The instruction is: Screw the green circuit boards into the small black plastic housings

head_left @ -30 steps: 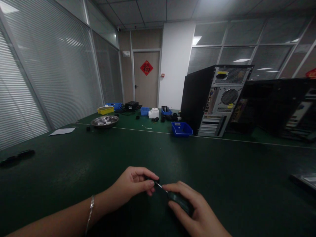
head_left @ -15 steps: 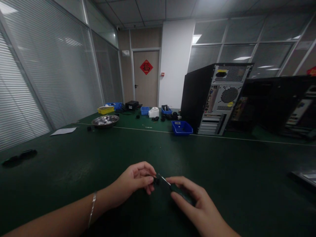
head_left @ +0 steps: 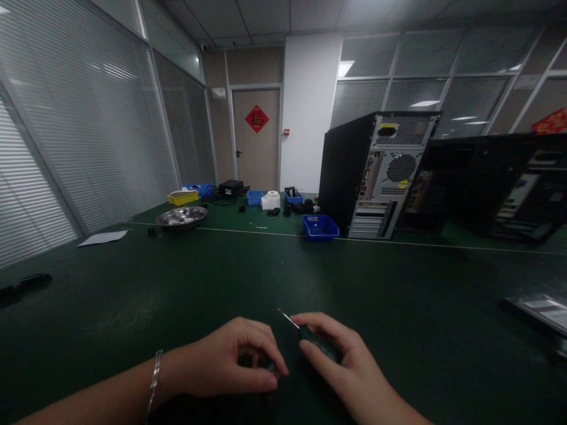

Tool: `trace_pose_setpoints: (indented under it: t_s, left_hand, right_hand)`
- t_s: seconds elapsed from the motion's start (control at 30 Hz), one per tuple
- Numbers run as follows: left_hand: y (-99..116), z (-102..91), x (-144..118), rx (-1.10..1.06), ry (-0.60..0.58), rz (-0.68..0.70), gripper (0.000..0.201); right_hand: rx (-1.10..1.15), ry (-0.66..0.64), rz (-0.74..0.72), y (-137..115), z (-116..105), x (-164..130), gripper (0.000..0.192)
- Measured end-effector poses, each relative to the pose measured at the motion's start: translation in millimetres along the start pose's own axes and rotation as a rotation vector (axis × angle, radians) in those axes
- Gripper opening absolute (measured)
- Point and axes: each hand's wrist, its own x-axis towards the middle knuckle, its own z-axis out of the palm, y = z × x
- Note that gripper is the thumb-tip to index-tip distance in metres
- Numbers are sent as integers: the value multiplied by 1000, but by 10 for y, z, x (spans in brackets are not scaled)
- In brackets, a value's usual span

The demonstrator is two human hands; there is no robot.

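Head view, lower centre of the frame: right hand (head_left: 349, 369) grips a small screwdriver (head_left: 310, 341) by its dark handle, the thin metal shaft pointing up and to the left, its tip free in the air and touching nothing. Left hand (head_left: 234, 363), bracelet (head_left: 153, 383) at the wrist, is curled palm-down on the green table (head_left: 398, 295), fingers closed round something small and dark; what it is cannot be made out, as the fingers hide it.

Risks, as judged: the shaft tip stands just beside the left fingers, so a slip of the right hand could jab them. The concealed small part could roll away on the dark mat and be hard to find in this dim light.

Middle and upper frame: blue bin (head_left: 319, 226) just beside an upright computer case (head_left: 376, 174), a metal bowl (head_left: 181, 216) at middle left, a sheet of paper (head_left: 103, 238) further left, a flat tray (head_left: 538, 310) at the right edge. All lie well apart from both hands.
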Motion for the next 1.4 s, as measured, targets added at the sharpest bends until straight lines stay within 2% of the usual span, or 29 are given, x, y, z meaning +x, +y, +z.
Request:
trace_pose_setpoints:
  t_s: [0.1, 0.3, 0.53, 0.77, 1.07, 1.23, 1.33, 1.4]
  left_hand:
    - [25, 28, -13, 97, -9, -24, 25]
    - [3, 65, 12, 210, 10, 152, 20]
    - [-35, 66, 29, 195, -11, 125, 22]
    - [-104, 67, 52, 233, -23, 174, 18]
    - [-78, 52, 16, 261, 3, 221, 38]
    - [-113, 72, 14, 351, -20, 207, 67]
    - [-92, 87, 1, 418, -63, 202, 64]
    - [-67, 83, -11, 413, -46, 192, 57]
  right_hand:
    - [-2, 2, -4, 12, 4, 5, 25]
    - [-6, -10, -38, 9, 8, 10, 23]
    - [-12, -25, -30, 5, -2, 1, 24]
    - [-25, -21, -43, 1, 0, -2, 23]
    - [-12, -45, -50, 18, -4, 2, 21]
    - [-153, -104, -18, 21, -18, 3, 18]
    - [-237, -182, 28, -18, -31, 4, 8]
    - [-274, -227, 45, -54, -49, 1, 4]
